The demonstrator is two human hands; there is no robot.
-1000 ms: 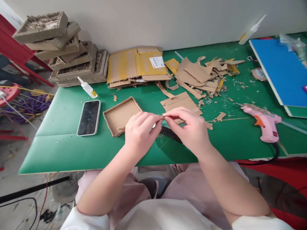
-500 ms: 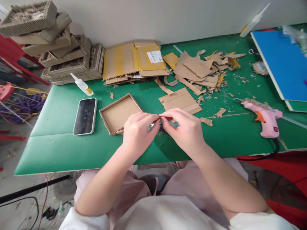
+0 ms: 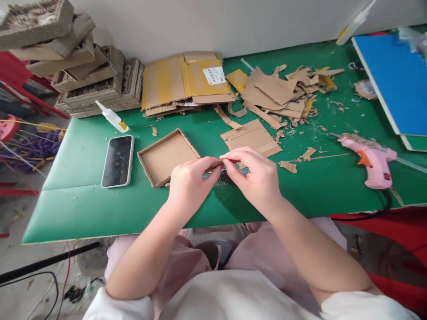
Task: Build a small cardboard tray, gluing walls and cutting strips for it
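A small strip of brown cardboard [image 3: 214, 166] is pinched between my two hands, mostly hidden by the fingers. My left hand [image 3: 191, 180] grips it with thumb and forefinger, and my right hand [image 3: 255, 178] pinches its other end, so the fingertips almost meet. Just left of my left hand lies a shallow open cardboard tray [image 3: 168, 155] with low walls. Beyond my right hand is a flat cardboard piece [image 3: 251, 137]. Under the hands a dark, partly hidden object [image 3: 225, 178] shows on the green table [image 3: 83, 213]; I cannot make out its kind.
A phone [image 3: 117, 161] and a glue bottle [image 3: 112, 117] lie left. Stacked cardboard trays [image 3: 96, 95] and a taped, flattened box [image 3: 180, 82] stand behind. Cardboard scraps [image 3: 283, 91] spread at back right. A pink glue gun [image 3: 368, 158] and a blue board [image 3: 393, 84] are at right.
More of the cardboard strip shows between my fingers, and the fingertips have shifted slightly. Both hands stay pinched together at nearly the same spot. The view has moved a little.
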